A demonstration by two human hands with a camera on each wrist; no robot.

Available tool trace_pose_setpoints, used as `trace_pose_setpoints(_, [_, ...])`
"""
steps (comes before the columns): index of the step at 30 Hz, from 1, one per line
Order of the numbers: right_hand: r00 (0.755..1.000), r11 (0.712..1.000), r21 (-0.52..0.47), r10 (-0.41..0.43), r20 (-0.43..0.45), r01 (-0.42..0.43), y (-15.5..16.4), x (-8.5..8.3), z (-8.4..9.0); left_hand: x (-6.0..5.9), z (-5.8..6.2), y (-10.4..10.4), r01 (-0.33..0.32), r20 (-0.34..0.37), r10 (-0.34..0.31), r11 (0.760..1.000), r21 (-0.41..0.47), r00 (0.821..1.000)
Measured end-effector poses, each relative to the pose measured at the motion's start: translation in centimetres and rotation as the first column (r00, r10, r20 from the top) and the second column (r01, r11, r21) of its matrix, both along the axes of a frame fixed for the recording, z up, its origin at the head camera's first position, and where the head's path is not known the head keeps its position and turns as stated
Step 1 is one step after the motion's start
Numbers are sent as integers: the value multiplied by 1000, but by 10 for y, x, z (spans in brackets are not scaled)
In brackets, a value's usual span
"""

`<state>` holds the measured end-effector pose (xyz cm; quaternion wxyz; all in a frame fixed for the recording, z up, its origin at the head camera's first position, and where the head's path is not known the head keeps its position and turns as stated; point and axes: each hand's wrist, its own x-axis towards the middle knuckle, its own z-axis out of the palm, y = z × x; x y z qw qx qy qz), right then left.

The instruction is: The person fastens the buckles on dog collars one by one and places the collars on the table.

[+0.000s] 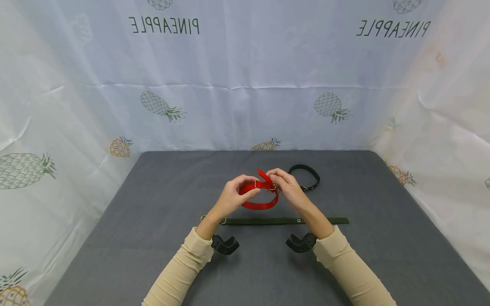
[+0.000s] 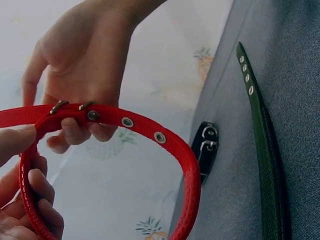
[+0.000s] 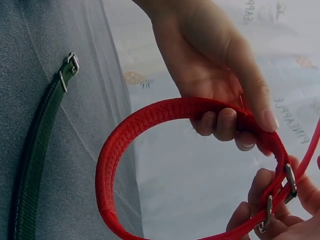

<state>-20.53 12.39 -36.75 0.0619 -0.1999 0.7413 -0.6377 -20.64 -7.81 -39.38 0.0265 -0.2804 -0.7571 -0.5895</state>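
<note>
Partly behind fingers [image 1: 244, 178]: red collar [image 1: 260, 206]

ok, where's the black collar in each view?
Head: black collar right of centre, right of the red collar.
Left wrist: right of centre, just right of the red collar's loop.
Right wrist: not in it.
Shared landmark: the red collar, visible in all three.
</note>
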Motion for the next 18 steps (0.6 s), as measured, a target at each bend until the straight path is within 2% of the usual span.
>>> trace_pose_setpoints(7, [1000,999,51,5,-21,-4,-4,2,6,0,0,2,-23,-51,21,999,-43,998])
trace_pose_setpoints(18, [999,999,35,20,-25,-19,-5,-1,3,1,0,-1,-40,-46,39,999,-32,998])
